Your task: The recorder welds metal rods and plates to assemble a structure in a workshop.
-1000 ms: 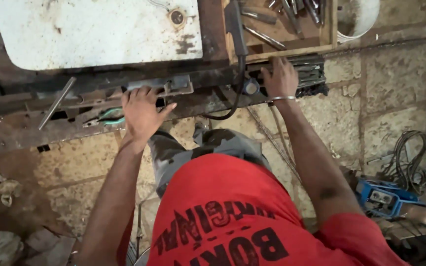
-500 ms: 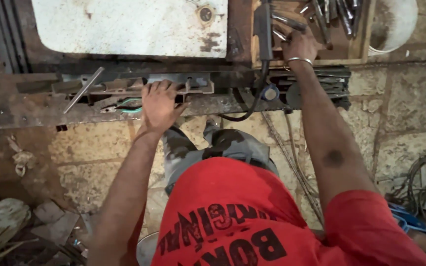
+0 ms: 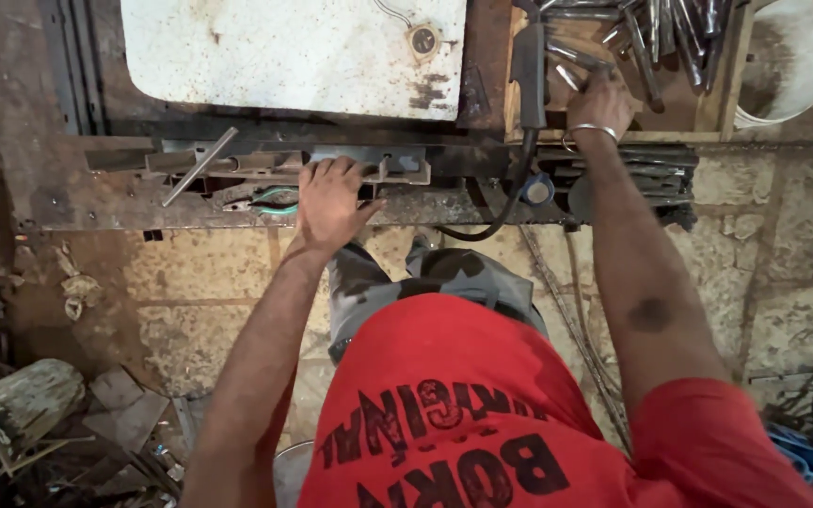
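The right hand (image 3: 599, 102) has moved from the counter's (image 3: 68, 202) front edge up into the wooden tray (image 3: 722, 89) at upper right, fingers curled among the steel rods (image 3: 646, 42); whether it grips 1 cannot be told. The left hand (image 3: 329, 199) stays spread flat on the grey metal bracket (image 3: 388, 165), centre frame, rusty and angular.
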